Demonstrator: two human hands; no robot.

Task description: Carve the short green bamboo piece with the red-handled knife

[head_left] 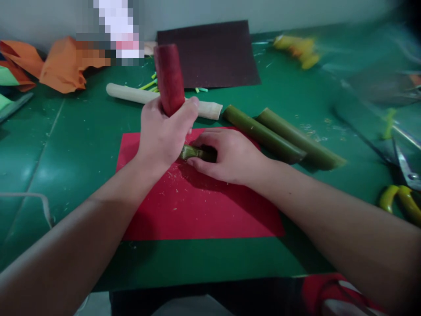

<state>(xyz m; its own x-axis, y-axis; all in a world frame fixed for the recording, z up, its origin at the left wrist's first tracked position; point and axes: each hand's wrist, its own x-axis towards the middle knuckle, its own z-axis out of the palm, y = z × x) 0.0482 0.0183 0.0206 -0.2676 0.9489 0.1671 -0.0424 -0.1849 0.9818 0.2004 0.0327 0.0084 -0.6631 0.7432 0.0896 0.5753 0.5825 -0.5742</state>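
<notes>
My left hand [161,127] is wrapped round a dark red cylinder [169,79], which stands nearly upright out of the top of the fist. Its lower end is hidden by the hand. Just to the right, my right hand [235,156] grips a short green bamboo piece [194,152] lying on a red sheet [204,215]. The left end of this piece passes behind my left hand, so I cannot tell whether the cylinder touches it. Pale shavings are scattered over the sheet.
Two green bamboo lengths [263,134] [302,140] lie at right. A pale stick [210,109] and dark brown sheet [213,57] are behind my hands. Orange cloth or paper [62,66] lies back left, a blurred yellow item [297,50] back right, a yellow-handled metal tool [409,204] far right.
</notes>
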